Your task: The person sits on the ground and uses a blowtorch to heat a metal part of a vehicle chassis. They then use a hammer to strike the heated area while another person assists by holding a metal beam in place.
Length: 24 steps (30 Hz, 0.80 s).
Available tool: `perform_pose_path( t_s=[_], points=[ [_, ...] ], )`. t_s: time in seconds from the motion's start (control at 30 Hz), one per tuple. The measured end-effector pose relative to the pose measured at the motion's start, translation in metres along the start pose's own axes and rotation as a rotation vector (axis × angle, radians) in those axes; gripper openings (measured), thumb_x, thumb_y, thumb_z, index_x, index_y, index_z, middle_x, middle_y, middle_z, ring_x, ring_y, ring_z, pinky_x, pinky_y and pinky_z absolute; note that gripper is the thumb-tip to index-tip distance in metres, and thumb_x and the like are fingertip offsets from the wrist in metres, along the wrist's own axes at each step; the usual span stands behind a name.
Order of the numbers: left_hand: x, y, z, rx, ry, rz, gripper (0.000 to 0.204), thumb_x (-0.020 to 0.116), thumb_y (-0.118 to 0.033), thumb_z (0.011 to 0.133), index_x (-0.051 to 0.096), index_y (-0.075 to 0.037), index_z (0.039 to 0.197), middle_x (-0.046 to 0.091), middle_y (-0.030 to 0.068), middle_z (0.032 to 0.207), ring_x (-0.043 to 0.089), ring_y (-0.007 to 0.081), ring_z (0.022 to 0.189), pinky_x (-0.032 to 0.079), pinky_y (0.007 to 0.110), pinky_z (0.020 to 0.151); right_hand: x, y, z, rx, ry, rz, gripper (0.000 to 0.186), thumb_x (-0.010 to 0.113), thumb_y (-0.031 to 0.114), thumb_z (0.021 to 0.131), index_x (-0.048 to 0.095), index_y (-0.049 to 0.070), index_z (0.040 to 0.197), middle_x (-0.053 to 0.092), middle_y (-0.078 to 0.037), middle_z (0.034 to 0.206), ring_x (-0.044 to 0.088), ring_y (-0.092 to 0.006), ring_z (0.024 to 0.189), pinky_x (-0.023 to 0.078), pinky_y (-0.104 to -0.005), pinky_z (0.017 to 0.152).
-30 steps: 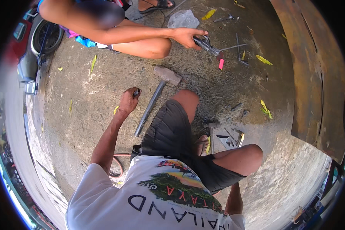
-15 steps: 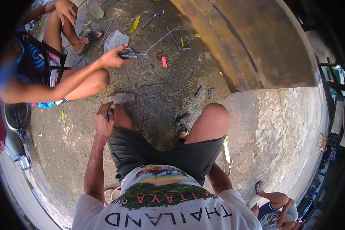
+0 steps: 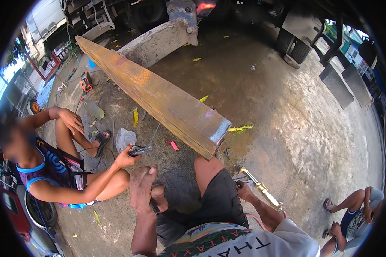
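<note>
My left hand (image 3: 142, 195) is closed in a fist, raised over my left thigh. A short piece of the hammer's dark handle (image 3: 154, 207) shows below the thumb; which part of the hammer head is visible is hard to tell. Beside my right thigh my right hand (image 3: 246, 192) has its fingers curled round something dark that I cannot make out. Just right of it lies a brass and silver gas torch (image 3: 261, 188). In front of my knees, the near end of a long stack of rusty flat steel bars (image 3: 158, 100) juts toward me.
At left sits a person whose hand (image 3: 125, 156) grips a welding electrode holder (image 3: 140, 150) with a thin rod. A pink block (image 3: 174, 145) and a crumpled plastic bag (image 3: 125, 138) lie nearby. Another person (image 3: 356, 214) crouches at right. Truck wheels (image 3: 294, 45) stand behind.
My view has tilted upward, bringing the truck and the bars' full length into sight. My left hand has come up closer, still closed. My right hand, hidden before, now shows beside the torch.
</note>
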State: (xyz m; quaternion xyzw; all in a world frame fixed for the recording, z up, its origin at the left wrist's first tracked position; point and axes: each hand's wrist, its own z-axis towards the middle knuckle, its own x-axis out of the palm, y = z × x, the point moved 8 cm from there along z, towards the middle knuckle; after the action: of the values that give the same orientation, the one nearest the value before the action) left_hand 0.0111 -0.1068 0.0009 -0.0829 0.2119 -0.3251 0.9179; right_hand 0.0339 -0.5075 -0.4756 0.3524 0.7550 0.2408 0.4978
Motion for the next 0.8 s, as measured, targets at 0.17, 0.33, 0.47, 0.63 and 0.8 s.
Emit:
perform_pose_path(
  t_s=[0.17,0.33,0.47,0.63,0.8],
  points=[
    [0.026,-0.033,0.092,0.211,-0.029,-0.039,0.043,0.056,-0.037,0.105,0.068,0.003,0.117,0.068,0.0193,0.109,0.066,0.0347,0.098,0.053,0.045,0.088,-0.095,0.187,0.055,0.02,-0.107,0.689,0.041,0.062,0.049,0.1,0.057,0.008,0.095,0.052,-0.002,0.064,0.052,-0.0147,0.054,0.041,-0.0309,0.052],
    [0.064,-0.038,0.168,0.27,0.181,-0.272,0.041,0.065,-0.038,0.099,0.072,0.001,0.107,0.072,0.0179,0.1,0.069,0.0306,0.088,0.054,0.043,0.084,-0.196,0.398,0.074,-0.669,-0.261,1.143,0.043,0.046,0.051,0.106,0.048,0.011,0.091,0.042,0.0,0.061,0.037,-0.0103,0.044,0.033,-0.0282,0.041],
    [0.093,-0.034,0.181,0.172,0.571,-0.264,0.034,0.077,-0.032,0.086,0.075,-0.001,0.098,0.074,0.0118,0.087,0.072,0.0266,0.075,0.054,0.038,0.072,-0.246,0.491,0.088,-0.793,-0.296,1.403,0.057,0.04,0.068,0.101,0.042,0.012,0.092,0.038,-0.002,0.062,0.034,-0.0111,0.045,0.032,-0.0285,0.041],
    [0.101,-0.042,0.182,0.203,0.662,-0.254,0.023,0.081,-0.026,0.079,0.075,-0.005,0.085,0.072,0.0064,0.074,0.07,0.0238,0.066,0.049,0.034,0.061,-0.255,0.56,0.121,-0.934,-0.4,1.643,0.061,0.039,0.072,0.1,0.039,0.012,0.087,0.038,-0.001,0.06,0.035,-0.0099,0.043,0.03,-0.0271,0.038],
    [0.107,-0.041,0.183,0.184,0.651,-0.272,0.023,0.08,-0.027,0.082,0.072,-0.007,0.076,0.068,0.0049,0.068,0.068,0.0238,0.062,0.048,0.034,0.06,-0.218,0.595,0.18,-0.663,-0.175,1.553,0.061,0.041,0.072,0.1,0.038,0.013,0.083,0.035,0.001,0.058,0.031,-0.0089,0.041,0.025,-0.0273,0.036]
  ],
)
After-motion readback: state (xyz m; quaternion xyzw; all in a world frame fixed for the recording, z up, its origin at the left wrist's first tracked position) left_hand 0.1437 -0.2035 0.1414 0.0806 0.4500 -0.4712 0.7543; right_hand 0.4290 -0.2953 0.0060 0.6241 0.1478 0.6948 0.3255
